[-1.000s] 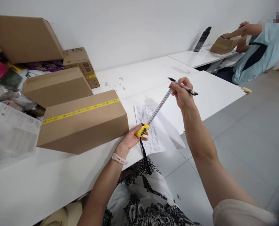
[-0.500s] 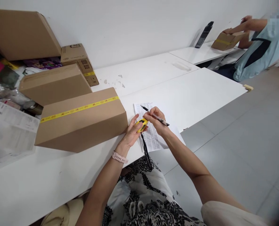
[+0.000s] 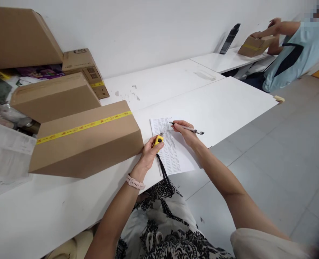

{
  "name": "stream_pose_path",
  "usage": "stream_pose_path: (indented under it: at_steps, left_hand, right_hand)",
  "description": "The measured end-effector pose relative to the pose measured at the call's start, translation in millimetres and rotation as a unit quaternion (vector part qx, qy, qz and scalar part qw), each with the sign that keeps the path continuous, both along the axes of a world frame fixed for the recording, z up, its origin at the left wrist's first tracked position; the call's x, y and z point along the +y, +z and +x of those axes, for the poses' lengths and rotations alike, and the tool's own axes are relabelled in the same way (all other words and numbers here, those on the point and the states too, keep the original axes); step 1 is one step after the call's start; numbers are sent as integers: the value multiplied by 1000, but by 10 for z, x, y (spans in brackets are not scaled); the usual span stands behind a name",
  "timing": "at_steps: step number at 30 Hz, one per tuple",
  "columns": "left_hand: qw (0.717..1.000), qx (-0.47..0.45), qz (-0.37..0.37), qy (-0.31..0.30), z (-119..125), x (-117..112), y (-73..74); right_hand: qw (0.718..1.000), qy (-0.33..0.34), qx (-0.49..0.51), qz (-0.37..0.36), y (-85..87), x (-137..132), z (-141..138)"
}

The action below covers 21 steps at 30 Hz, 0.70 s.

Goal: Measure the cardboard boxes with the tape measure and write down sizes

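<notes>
My left hand (image 3: 149,153) is closed around a yellow tape measure (image 3: 158,143), whose black wrist strap (image 3: 163,171) hangs down over the table edge. Between the fingers of my right hand (image 3: 185,131) is a pen (image 3: 193,130), its dark tip pointing left over the upper part of a printed sheet (image 3: 171,158). Rows of small text cover the sheet, which reaches past the table's front edge. Just left of my left hand lies a large cardboard box (image 3: 92,144) sealed with yellow printed tape.
More cardboard boxes (image 3: 57,95) and packaged goods crowd the left of the white table (image 3: 202,104). A clear plastic bag with papers (image 3: 5,158) lies at the left. At the far right a person handles a small box (image 3: 253,46) near a black bottle (image 3: 230,39).
My right hand has moved away from the tape measure, rightward and up, bringing the pen over the sheet. My left hand has turned the tape measure more upright.
</notes>
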<state>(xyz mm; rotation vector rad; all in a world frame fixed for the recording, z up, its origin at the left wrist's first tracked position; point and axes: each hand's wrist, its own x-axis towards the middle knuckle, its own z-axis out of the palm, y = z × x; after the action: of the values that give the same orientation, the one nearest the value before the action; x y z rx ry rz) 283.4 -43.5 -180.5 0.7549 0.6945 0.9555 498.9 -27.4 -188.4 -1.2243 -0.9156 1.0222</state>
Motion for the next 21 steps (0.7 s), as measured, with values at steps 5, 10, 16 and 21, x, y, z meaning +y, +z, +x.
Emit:
stream_pose_path:
  at_steps: [5,10,16,21]
  left_hand:
    - [999,-11,-45,28,36,0,46]
    - [998,-8,-59,37,41,0,79]
    - [997,-5,-64,39,49,1,76]
    - [997,-2,-69,45,57,-4,92]
  right_hand:
    - [985,-112,-132,28,-181,-8,2]
    - [990,-74,-117,25,-155,5,-18]
    - [986,-108,-127,-15,-128,-21,-73]
    - [968,-134,-211,9,-131,-3,-50]
